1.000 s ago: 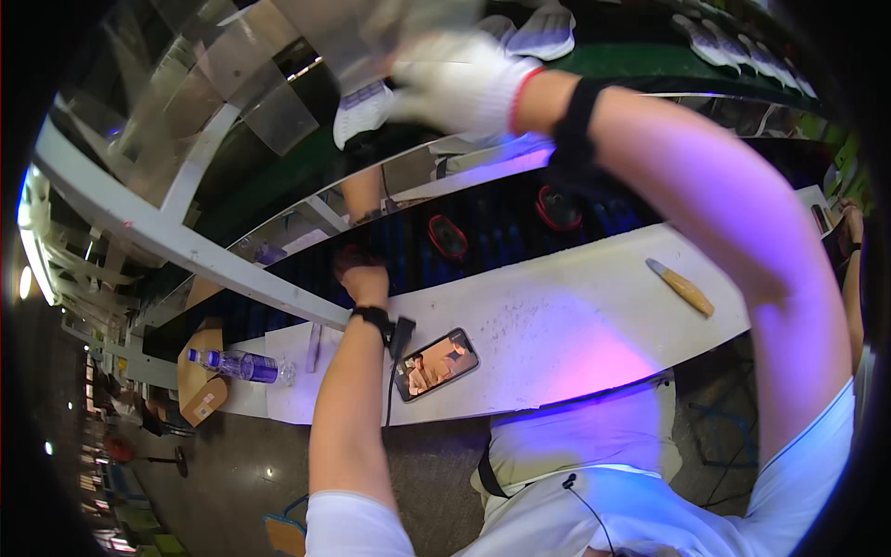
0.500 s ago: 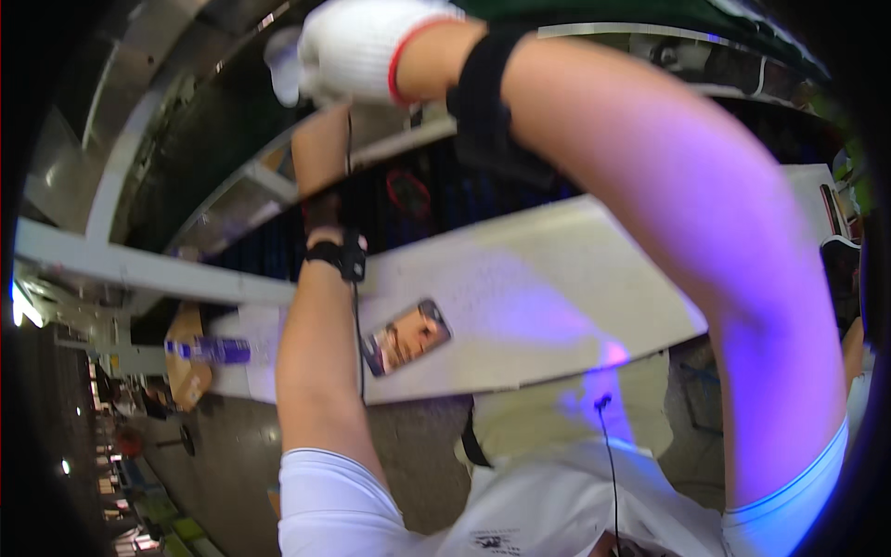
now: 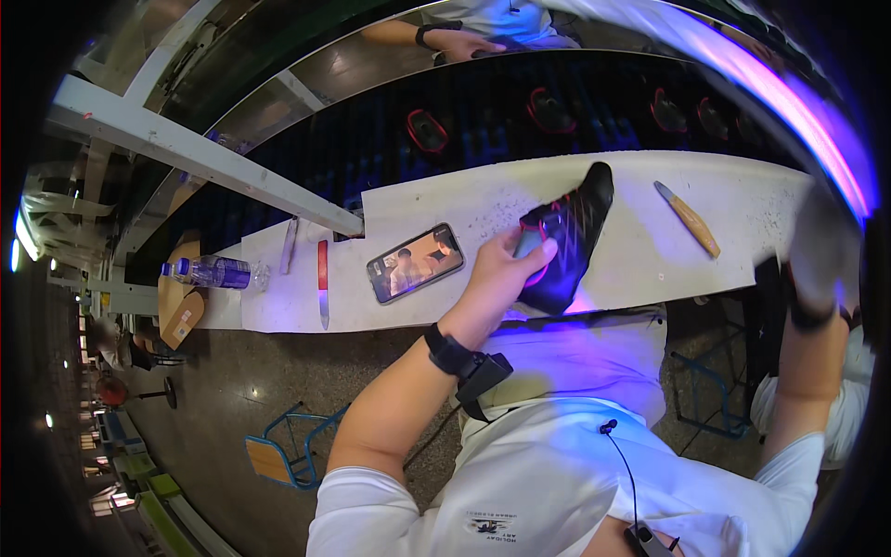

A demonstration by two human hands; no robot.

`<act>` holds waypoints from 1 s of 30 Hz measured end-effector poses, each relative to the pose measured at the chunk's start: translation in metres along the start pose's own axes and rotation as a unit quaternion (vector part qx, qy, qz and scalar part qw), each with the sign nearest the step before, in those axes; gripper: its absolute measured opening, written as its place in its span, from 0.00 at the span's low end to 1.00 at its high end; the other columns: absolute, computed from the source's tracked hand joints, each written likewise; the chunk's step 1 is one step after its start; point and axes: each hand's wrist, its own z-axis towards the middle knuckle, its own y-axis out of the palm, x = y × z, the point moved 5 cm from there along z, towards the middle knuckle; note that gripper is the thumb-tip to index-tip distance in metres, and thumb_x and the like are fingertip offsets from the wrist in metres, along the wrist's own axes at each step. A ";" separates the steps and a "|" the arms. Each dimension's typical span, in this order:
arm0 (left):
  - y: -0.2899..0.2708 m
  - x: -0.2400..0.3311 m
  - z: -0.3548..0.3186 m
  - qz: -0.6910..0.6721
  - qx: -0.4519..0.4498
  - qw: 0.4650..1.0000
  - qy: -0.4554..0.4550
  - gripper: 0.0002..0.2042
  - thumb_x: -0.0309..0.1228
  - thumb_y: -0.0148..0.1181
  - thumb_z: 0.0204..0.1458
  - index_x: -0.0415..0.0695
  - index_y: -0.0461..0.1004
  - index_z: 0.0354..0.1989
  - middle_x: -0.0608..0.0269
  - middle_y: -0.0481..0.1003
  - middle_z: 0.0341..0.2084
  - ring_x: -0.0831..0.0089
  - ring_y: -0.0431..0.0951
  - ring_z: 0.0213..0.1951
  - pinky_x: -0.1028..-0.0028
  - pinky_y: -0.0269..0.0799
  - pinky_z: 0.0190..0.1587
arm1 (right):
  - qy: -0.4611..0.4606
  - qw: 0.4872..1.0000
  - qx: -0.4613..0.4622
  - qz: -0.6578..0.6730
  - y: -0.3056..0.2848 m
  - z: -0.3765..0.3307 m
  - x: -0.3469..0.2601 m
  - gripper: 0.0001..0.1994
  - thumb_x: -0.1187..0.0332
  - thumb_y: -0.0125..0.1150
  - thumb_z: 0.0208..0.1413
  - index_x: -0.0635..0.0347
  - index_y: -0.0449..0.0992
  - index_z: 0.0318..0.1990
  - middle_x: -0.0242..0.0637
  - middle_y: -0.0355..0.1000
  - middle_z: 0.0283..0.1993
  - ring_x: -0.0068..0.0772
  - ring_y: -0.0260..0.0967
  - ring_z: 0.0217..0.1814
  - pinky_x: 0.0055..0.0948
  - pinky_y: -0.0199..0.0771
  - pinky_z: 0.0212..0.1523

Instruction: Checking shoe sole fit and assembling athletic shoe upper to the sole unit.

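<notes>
My left hand (image 3: pixel 513 265) is bare and wears a black wrist strap. Its fingers and thumb close round the collar of a black shoe (image 3: pixel 580 227) with pinkish-red edging. The shoe rests over the white worktable (image 3: pixel 631 269), toe pointing away and to the right. My right hand (image 3: pixel 817 251) is raised at the far right, apart from the shoe; motion blurs it, its glove looks greyish, and its fingers cannot be made out. A knife with a wooden handle (image 3: pixel 691 223) lies right of the shoe. Left of it is a phone (image 3: pixel 416 264) playing a picture.
A red-handled knife (image 3: pixel 323 278) and a plastic bottle (image 3: pixel 218 272) lie at the left, beside cardboard (image 3: pixel 183 311). Beyond the table, a dark conveyor (image 3: pixel 343 139) bears several red-rimmed pieces (image 3: pixel 427 130). A white beam (image 3: pixel 213 158) crosses upper left. A stool (image 3: pixel 292 455) stands below; another person's hand (image 3: pixel 464 44) shows opposite.
Both my arms have drawn back from the far left. The left hand now grips the black shoe over the table; the gloved right hand has swung to the far right. The view has shifted.
</notes>
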 end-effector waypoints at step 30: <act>0.090 0.054 -0.086 0.372 -0.106 0.763 0.518 0.15 0.18 0.70 0.54 0.41 0.73 0.48 0.27 0.75 0.60 0.37 0.80 0.60 0.53 0.78 0.60 | 0.267 0.917 -0.131 0.267 0.222 -0.143 -0.056 0.18 0.72 0.81 0.50 0.56 0.71 0.37 0.67 0.64 0.73 0.59 0.64 0.76 0.52 0.65 0.74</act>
